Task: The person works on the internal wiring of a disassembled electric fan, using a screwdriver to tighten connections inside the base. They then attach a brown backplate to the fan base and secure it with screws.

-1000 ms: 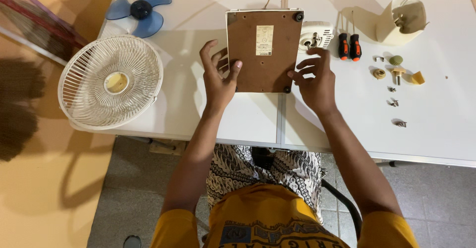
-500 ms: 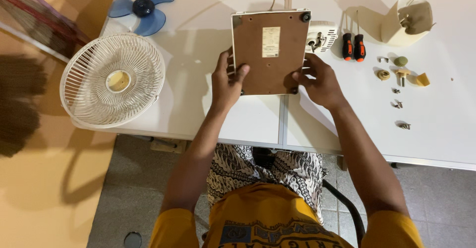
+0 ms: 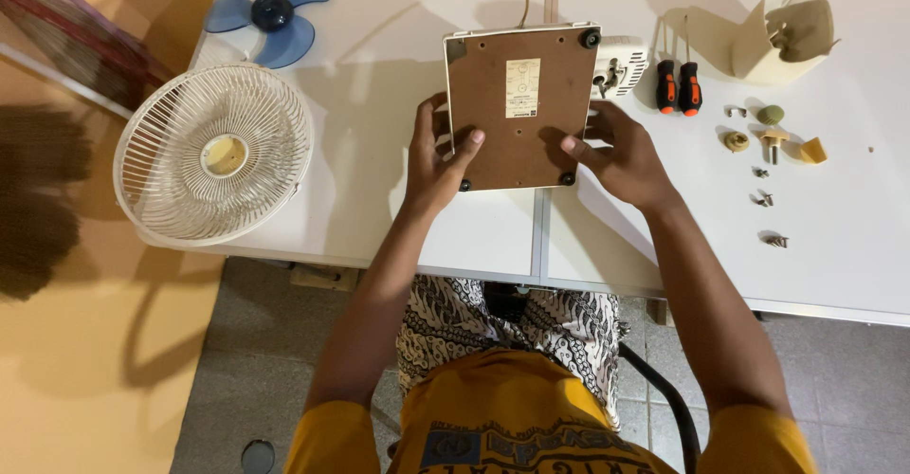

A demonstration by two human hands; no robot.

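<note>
A fan base (image 3: 519,104) lies upside down on the white table (image 3: 379,218), its brown square underside facing up with a pale label and black rubber feet at the corners. My left hand (image 3: 438,161) grips its left edge, thumb on the brown plate. My right hand (image 3: 616,156) holds the right lower edge, fingers curled around the side. A white motor part (image 3: 621,64) pokes out behind the base's right side. A cord runs from the base toward the table's far edge.
A white fan grille (image 3: 213,154) lies at the left, overhanging the table edge. A blue fan blade (image 3: 273,11) lies at the far left. Two red-and-black screwdrivers (image 3: 678,85), a cream housing (image 3: 785,36) and several small screws and knobs (image 3: 770,142) lie to the right.
Both hands have closed in on the base's lower sides; my right hand has moved from its edge further onto the lower right corner. The base has barely moved.
</note>
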